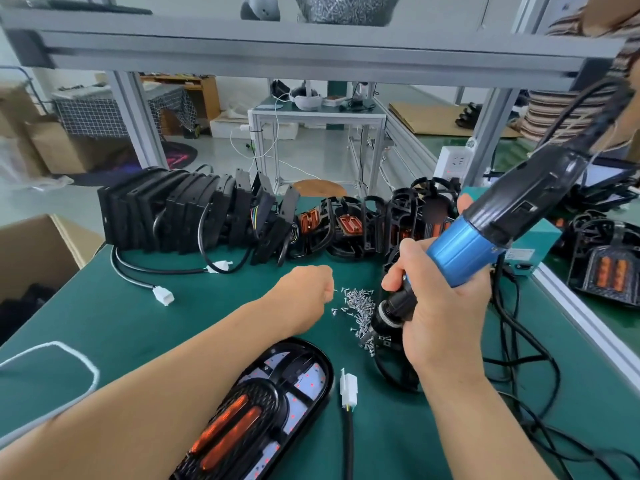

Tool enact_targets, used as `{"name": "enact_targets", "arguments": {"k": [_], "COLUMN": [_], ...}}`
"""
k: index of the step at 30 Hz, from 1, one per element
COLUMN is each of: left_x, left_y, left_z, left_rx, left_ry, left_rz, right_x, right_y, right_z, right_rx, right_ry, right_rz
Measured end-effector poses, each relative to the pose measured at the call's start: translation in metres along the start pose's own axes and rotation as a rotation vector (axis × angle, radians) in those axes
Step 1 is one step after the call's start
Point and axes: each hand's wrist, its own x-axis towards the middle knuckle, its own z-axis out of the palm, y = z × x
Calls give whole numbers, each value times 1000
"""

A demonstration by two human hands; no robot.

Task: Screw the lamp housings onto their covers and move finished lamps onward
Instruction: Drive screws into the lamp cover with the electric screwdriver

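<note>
Blue screwdriver [460, 251] gripped by right hand [440, 317], left hand [304, 289] beside screws [358, 301].

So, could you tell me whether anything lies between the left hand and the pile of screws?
Nothing visible does. The left hand is at the left edge of the screw pile, with only bare green mat between them. The screwdriver, gripped by the right hand, is over the pile's right side, not in the way.

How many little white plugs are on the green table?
3. One white plug lies far left, one before the row of black housings, and one beside the near lamp. Others may hide among the stacked parts.
</note>
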Motion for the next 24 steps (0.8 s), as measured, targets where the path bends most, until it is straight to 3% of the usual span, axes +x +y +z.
{"name": "enact_targets", "arguments": {"k": [13,20,24], "left_x": [19,15,14], "left_y": [-1,5,11], "left_z": [12,23,18], "left_rx": [-106,273,518], "left_ry": [-50,-87,-48], "left_rz": [-26,28,161], "right_x": [-8,-5,-5], "right_y": [-1,2,0], "right_z": [7,6,6], "right_rx": [-18,-40,-24], "right_ry": [-6,5,10], "right_rz": [-3,-15,-15]}}
